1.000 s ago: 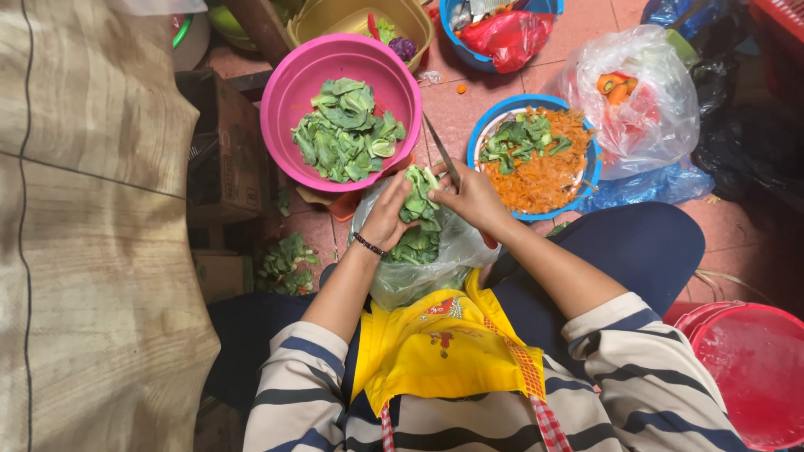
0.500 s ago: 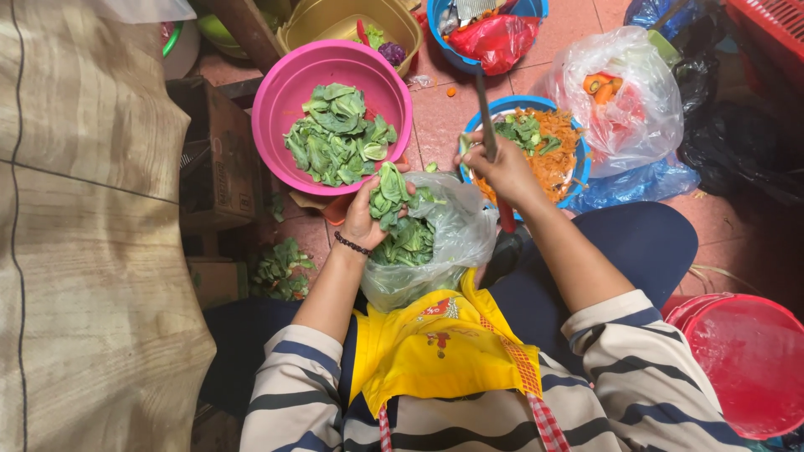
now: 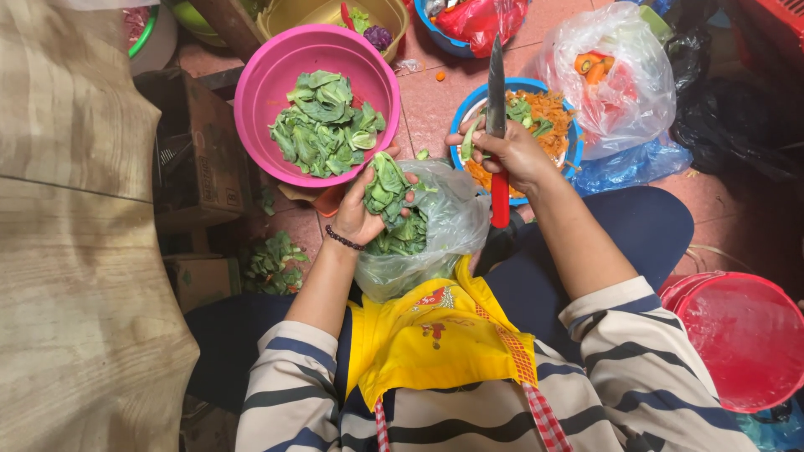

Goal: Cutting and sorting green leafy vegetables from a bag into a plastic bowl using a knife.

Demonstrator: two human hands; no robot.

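Note:
My left hand grips a bunch of green leafy vegetable just above a clear plastic bag of greens on my lap. My right hand holds a red-handled knife with the blade pointing away from me, and a small green piece sits between its fingers. The pink bowl with cut green leaves lies just beyond my left hand. A blue bowl with shredded orange carrot and greens sits under my right hand.
A clear bag with carrots lies at the right, a red bucket at the lower right. A yellow basin and a red bag stand at the top. Cardboard boxes and leaf scraps lie at the left beside a wooden surface.
My right hand has lifted the knife from the greens and swung it right over the blue bowl, blade up. My left hand has stayed on the bunch above the bag.

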